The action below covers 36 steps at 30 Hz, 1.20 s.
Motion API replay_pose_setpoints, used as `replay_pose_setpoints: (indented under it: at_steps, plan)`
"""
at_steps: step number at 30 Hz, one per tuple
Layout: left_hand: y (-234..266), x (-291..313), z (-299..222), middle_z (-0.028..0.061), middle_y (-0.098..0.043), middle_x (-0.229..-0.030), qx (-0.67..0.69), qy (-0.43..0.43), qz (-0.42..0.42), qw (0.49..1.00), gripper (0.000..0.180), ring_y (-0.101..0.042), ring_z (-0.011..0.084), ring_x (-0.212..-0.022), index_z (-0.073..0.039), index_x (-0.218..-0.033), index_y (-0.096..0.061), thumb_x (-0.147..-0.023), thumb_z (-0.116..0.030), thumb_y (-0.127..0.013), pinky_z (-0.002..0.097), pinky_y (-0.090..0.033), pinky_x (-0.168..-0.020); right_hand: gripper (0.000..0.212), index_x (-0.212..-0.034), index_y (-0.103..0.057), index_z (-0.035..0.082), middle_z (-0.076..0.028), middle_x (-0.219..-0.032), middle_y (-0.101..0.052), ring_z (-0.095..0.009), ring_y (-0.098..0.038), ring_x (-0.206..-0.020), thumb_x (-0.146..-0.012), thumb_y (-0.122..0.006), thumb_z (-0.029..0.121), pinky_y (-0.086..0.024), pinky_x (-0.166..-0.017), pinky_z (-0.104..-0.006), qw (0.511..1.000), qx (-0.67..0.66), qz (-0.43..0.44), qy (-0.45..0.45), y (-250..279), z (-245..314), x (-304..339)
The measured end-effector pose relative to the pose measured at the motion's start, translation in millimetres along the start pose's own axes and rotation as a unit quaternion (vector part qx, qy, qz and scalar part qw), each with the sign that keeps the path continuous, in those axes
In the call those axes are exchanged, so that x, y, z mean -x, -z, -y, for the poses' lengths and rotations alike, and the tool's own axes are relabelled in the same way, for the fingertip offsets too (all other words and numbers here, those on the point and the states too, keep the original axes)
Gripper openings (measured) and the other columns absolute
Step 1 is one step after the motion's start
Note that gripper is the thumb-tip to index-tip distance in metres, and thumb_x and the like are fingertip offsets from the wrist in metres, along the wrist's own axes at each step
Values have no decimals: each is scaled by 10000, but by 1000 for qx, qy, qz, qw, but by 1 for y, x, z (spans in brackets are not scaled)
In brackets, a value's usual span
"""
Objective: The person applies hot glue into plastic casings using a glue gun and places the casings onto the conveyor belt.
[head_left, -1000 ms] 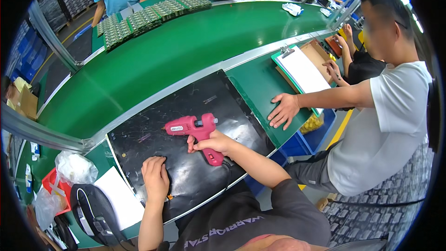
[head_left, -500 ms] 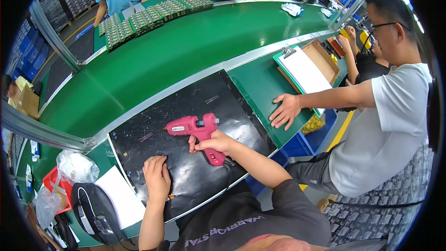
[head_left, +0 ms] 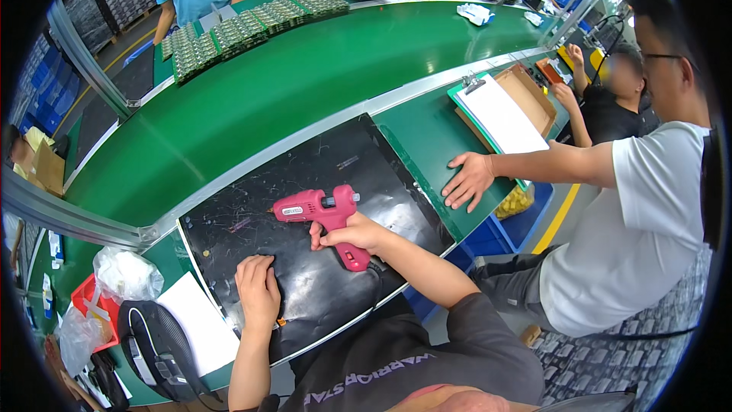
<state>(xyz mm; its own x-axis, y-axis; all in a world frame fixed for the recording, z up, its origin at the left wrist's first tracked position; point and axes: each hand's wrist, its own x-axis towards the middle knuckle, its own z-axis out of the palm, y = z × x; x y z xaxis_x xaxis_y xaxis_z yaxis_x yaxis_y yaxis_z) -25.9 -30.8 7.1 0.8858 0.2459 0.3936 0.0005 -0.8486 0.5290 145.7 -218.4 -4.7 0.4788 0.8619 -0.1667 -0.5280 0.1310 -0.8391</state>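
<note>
A pink hot glue gun (head_left: 305,207) points its nozzle leftward above the black mat (head_left: 305,160). My right hand (head_left: 357,233) is closed round its handle, with the fingers near the trigger. The grip's lower end and a dark cord show below that hand. Resting at the mat's left part, my left hand (head_left: 258,290) holds nothing; its fingers lie loosely on the surface. A tiny orange piece (head_left: 281,323) is beside the left wrist. Thin glue strands and small scraps are scattered over the mat.
A co-worker's hand (head_left: 468,181) lies flat on the green table to the right, by a clipboard (head_left: 499,118) on a cardboard box. Left are white paper (head_left: 194,320), a black mesh item (head_left: 156,347) and a red bin (head_left: 85,294). Circuit boards (head_left: 252,27) line the far side.
The co-worker in white has shifted slightly right, exposing more of the seated person behind. My hands and the glue gun have hardly moved.
</note>
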Motion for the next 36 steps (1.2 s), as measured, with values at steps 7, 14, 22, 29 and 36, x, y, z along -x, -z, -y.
replay_pose_setpoints:
  at_steps: [7,14,22,29,36]
  plan:
    - [0,-2,-1,123,-616,-981,0,-2,3,1000,227,-564,311,-1007,-12,-973,-639,-758,54,-610,391,-420,-882,214,-994,-595,2,-119,-877,-646,-219,-661,-862,-786,-646,8,-542,-781,-339,1000,4,-4,-2,-1,4,1]
    - [1,-2,-1,117,-605,-987,-2,-1,8,1000,224,-554,309,-1011,-18,-973,-642,-762,49,-606,392,-417,-876,217,-998,-592,-4,-123,-873,-645,-225,-662,-858,-784,-626,-1,-540,-790,-342,1000,7,-9,-2,-3,4,2]
    - [-1,1,1,108,-591,-990,-11,0,18,1000,230,-543,303,-1014,-25,-981,-646,-767,49,-606,389,-412,-867,220,-994,-592,-9,-127,-868,-645,-227,-662,-858,-777,-626,-5,-541,-792,-346,1000,5,-13,-4,-4,5,3]
    - [-3,1,1,110,-593,-998,-13,7,18,1000,238,-546,302,-1014,-28,-988,-640,-765,48,-609,388,-413,-867,224,-996,-594,-8,-125,-888,-645,-224,-660,-863,-776,-638,-4,-541,-794,-345,1000,3,-11,-4,0,4,2]
    - [-2,-2,2,119,-615,-1002,-2,-9,0,1000,235,-563,306,-1013,-15,-987,-631,-762,49,-608,393,-420,-874,221,-998,-594,-6,-127,-893,-645,-221,-658,-872,-783,-646,-1,-539,-802,-344,1000,7,-9,0,-1,4,2]
